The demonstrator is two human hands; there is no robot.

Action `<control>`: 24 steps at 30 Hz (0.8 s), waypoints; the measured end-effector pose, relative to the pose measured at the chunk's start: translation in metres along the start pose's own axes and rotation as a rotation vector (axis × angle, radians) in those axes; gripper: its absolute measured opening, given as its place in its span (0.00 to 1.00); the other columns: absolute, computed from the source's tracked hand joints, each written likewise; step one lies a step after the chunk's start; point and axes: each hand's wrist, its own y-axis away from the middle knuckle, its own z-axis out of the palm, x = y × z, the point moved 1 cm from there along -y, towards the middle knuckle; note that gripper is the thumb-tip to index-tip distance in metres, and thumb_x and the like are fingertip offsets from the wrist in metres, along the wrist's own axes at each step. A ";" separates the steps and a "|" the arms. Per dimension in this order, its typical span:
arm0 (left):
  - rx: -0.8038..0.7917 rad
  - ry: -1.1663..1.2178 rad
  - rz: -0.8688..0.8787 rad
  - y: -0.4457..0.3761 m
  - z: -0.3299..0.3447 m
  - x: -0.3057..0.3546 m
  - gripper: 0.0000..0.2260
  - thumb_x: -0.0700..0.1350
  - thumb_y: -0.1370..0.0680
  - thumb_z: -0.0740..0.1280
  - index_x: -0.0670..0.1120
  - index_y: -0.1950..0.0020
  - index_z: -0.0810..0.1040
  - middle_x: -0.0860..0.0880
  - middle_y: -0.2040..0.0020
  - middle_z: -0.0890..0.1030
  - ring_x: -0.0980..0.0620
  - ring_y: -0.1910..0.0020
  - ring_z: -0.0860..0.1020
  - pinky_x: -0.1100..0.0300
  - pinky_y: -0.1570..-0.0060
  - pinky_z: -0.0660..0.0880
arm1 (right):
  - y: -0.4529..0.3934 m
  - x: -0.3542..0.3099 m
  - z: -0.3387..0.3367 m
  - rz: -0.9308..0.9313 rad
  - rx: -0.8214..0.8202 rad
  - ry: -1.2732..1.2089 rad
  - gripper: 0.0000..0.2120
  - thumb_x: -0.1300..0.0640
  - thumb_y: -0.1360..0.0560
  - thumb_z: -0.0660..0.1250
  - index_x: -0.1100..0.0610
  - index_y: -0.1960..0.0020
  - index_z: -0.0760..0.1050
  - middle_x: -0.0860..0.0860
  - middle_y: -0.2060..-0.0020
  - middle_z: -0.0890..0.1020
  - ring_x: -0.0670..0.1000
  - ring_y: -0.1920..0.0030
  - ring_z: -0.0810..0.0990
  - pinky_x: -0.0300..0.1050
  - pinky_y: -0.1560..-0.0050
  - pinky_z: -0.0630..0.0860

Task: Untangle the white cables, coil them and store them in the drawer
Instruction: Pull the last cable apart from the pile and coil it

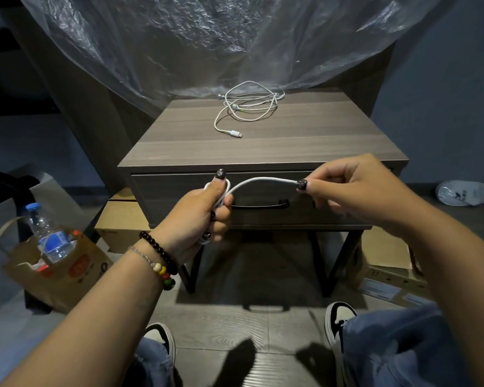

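Midway through coiling, by the look of it. Left hand (204, 210) curled tight round a small bundle of white cable (259, 182), loops showing above the thumb and again below the little finger. Right hand (347, 188) pinching the free end of that same cable between thumb and forefinger, other fingers folded in, nothing else held. Between the two, one short arc of cable hanging in the air just in front of the drawer (179, 196), touching nothing.

Little slack left, so probably the last turn or two of this coil. Next move, judged from that: bring the right hand across to the left, lay the remaining arc over the bundle, tuck or trap the end under the thumb so the loops cannot spring apart. Calls for an unbroken left-hand grip while the right lets go.

Beyond the hands, drawer shut, black handle (259, 204) just behind and below the arc, partly hidden by the left knuckles. Needs opening before anything can go in, and with both hands busy, one must come free first.

Further back on the top of the grey-brown bedside table (333, 135), second white cable (249, 107) lying loose near the rear edge, loops crossing one another, one plug end trailing forward. Not yet untangled or coiled; roughly half the task remaining.

Behind, clear plastic sheeting (207, 37) draped down to the table's back edge. To the left on the floor, paper bag (67, 272) with a water bottle (49, 236) standing in it.
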 end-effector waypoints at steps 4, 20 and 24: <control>0.029 -0.011 -0.056 -0.002 0.002 -0.006 0.18 0.56 0.18 0.52 0.48 0.62 0.68 0.52 0.72 0.62 0.57 0.78 0.59 0.66 0.78 0.58 | 0.001 0.000 0.018 -0.083 0.098 -0.064 0.05 0.61 0.26 0.69 0.57 0.57 0.84 0.51 0.71 0.82 0.43 0.74 0.74 0.34 0.73 0.70; 0.007 -0.055 -0.192 -0.002 0.008 -0.017 0.24 0.66 0.22 0.51 0.48 0.60 0.69 0.51 0.71 0.64 0.54 0.74 0.59 0.63 0.74 0.58 | 0.009 0.010 0.072 -0.587 0.199 0.550 0.11 0.51 0.25 0.63 0.52 0.55 0.84 0.47 0.66 0.78 0.51 0.67 0.79 0.49 0.71 0.76; 0.056 -0.100 -0.099 -0.004 0.010 -0.019 0.18 0.60 0.21 0.59 0.47 0.62 0.68 0.49 0.70 0.63 0.55 0.75 0.60 0.63 0.74 0.55 | 0.011 0.010 0.081 -0.610 0.188 0.601 0.13 0.51 0.25 0.61 0.51 0.56 0.84 0.47 0.67 0.77 0.52 0.70 0.78 0.47 0.74 0.75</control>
